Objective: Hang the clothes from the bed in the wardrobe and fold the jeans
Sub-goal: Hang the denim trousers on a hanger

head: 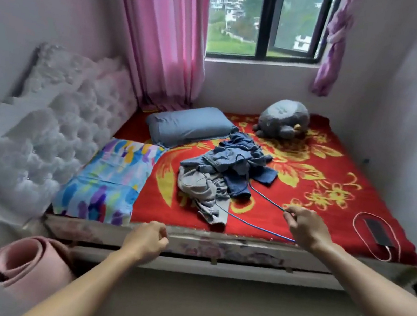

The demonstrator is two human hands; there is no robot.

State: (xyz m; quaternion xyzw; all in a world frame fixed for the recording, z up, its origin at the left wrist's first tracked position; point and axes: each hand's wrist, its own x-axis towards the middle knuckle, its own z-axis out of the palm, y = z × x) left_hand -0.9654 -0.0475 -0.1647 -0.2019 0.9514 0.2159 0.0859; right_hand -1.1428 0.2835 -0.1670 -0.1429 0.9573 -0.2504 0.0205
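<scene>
- Our right hand point(305, 228) is stretched out over the near side of the bed point(228, 248), thumb and fingertips pinching a thin blue hanger point(266, 197).
- The hanger runs from that pinch up and left into the pile of clothes point(223, 176). Its other thin side slants from under the pile down to the bed's front edge, just below the wrist.
- Our left hand point(146, 241) hovers at the front edge of the bed, fingers curled inward. We see nothing in it.
- The clothes lie in a crumpled heap in the middle of the red flowered blanket point(308, 173) — blue jeans point(241, 152) on the far side, a grey garment point(202, 187) on the near side, the two overlapping.
- A blue pillow point(190, 125) lies just behind the heap, and a multicoloured pillow point(111, 178) to its left, against the white tufted headboard point(58, 117).
- A grey plush toy point(281, 120) sits at the far side of the bed under the window point(268, 17).
- A dark phone point(378, 232) lies near the right front corner of the blanket, with a white cable point(354, 222) looped around it.
- A rolled pink mat point(29, 266) rests on the floor at lower left, and pink curtains point(164, 33) hang beside the window.
</scene>
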